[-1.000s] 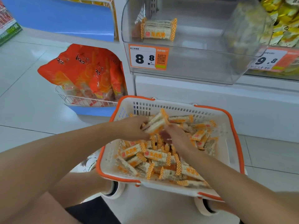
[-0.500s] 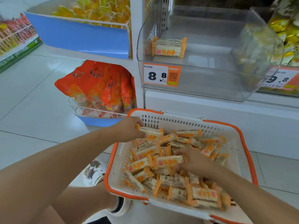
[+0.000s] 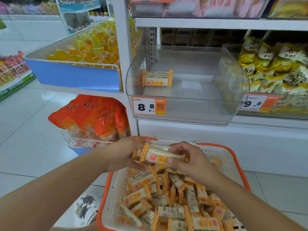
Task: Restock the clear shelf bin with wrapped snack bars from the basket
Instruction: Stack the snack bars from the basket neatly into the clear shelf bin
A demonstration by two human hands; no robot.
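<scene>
A white basket with an orange rim (image 3: 236, 157) sits low in front of me, filled with several wrapped snack bars (image 3: 168, 202) in white and orange wrappers. My left hand (image 3: 123, 155) and my right hand (image 3: 191, 159) together grip a small stack of bars (image 3: 158, 154) above the basket's far edge. The clear shelf bin (image 3: 188, 107) stands on the shelf above, with an 8.8 price tag on its front. A small stack of bars (image 3: 157, 79) lies at its left side; the rest of its floor is bare.
Left of the bin, a blue-fronted tray holds yellow sweets (image 3: 86, 50), with orange bags (image 3: 93, 114) in a wire rack beneath. Right of the bin sit yellow and white packets (image 3: 280, 67). A white shelf post (image 3: 123, 47) stands beside the bin. Tiled floor stretches left.
Both hands have risen out of the basket and come together holding a stack of bars. The view has tilted up, showing more of the shelves.
</scene>
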